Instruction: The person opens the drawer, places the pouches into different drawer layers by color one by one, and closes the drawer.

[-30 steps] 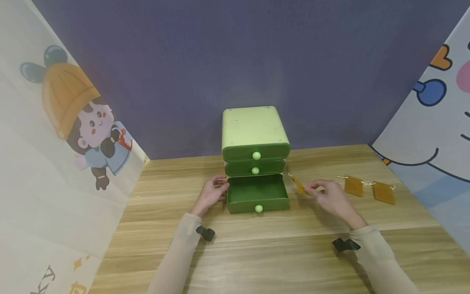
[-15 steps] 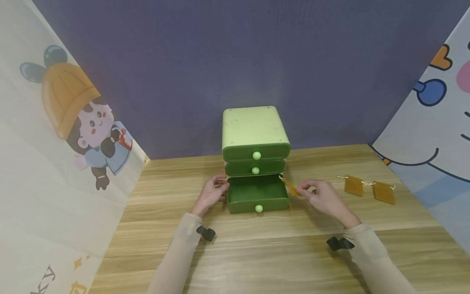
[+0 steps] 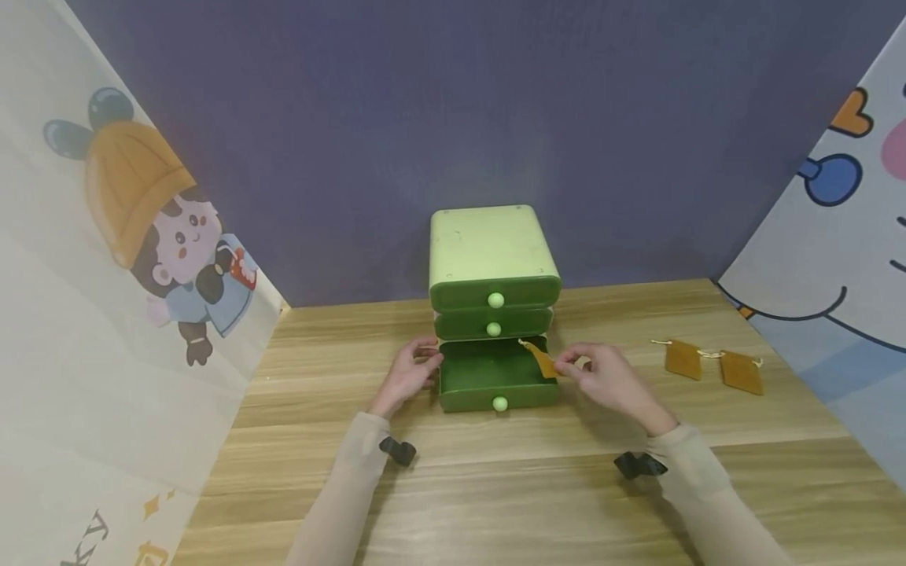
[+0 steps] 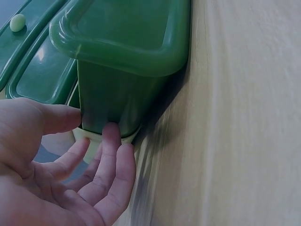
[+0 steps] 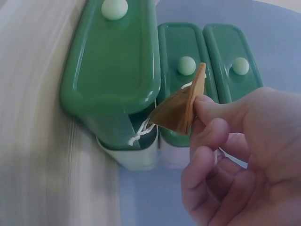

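A small mustard-brown drawstring pouch [image 5: 176,110] with white cords is pinched between the thumb and forefinger of my right hand [image 3: 602,379]. In the head view, the pouch overlaps the right side of the pulled-out bottom drawer [image 3: 488,363], its cord end pointing toward the drawer's inside. My left hand [image 3: 408,375] is at the drawer's left side. In the left wrist view, its loosely bent fingers [image 4: 111,146] touch the side wall near the cabinet's edge, with the thumb at the same wall. The drawer is dark green with a pale round knob [image 3: 500,404].
The pale green cabinet [image 3: 491,244] stands against the purple back wall, its upper two drawers closed. Two more pouches, one nearer [image 3: 683,359] and one farther right [image 3: 742,372], lie on the wooden table [image 3: 453,487]. Cartoon-printed panels flank both sides.
My right hand has moved left, carrying the pouch from the table beside the cabinet to over the drawer's right edge. My left hand has stayed at the drawer's side.
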A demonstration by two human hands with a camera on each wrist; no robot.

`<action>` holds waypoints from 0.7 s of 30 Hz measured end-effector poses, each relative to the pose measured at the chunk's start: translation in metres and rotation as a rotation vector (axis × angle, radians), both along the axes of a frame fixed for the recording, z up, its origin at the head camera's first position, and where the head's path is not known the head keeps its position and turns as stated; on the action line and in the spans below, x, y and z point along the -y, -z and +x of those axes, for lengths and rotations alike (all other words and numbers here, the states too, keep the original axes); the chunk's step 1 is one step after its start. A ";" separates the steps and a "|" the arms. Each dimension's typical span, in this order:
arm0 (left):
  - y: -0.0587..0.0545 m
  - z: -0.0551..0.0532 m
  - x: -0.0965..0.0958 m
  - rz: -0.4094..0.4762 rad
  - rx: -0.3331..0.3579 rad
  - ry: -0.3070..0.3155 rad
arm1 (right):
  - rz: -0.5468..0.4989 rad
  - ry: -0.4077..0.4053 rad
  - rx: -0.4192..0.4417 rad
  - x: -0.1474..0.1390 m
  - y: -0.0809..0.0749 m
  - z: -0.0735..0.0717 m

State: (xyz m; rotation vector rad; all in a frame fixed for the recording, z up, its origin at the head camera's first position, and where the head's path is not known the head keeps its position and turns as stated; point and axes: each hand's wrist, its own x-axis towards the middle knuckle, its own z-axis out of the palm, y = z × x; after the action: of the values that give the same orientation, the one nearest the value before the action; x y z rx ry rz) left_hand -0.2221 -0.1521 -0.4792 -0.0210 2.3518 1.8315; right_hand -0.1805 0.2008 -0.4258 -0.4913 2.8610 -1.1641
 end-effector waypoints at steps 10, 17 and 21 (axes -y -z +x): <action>0.000 0.002 -0.001 0.012 0.000 0.005 | -0.013 -0.043 0.010 0.017 0.000 -0.004; 0.001 0.002 -0.001 0.006 -0.009 0.008 | -0.021 -0.050 0.016 0.024 0.003 -0.009; 0.002 0.002 -0.001 0.007 -0.013 0.007 | -0.017 -0.060 0.015 0.028 0.006 -0.013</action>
State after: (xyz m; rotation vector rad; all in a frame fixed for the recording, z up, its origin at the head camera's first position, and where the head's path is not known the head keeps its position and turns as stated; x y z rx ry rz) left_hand -0.2203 -0.1515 -0.4807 -0.0010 2.3512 1.8419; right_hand -0.1931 0.1732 -0.4322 -0.5622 2.8052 -1.1786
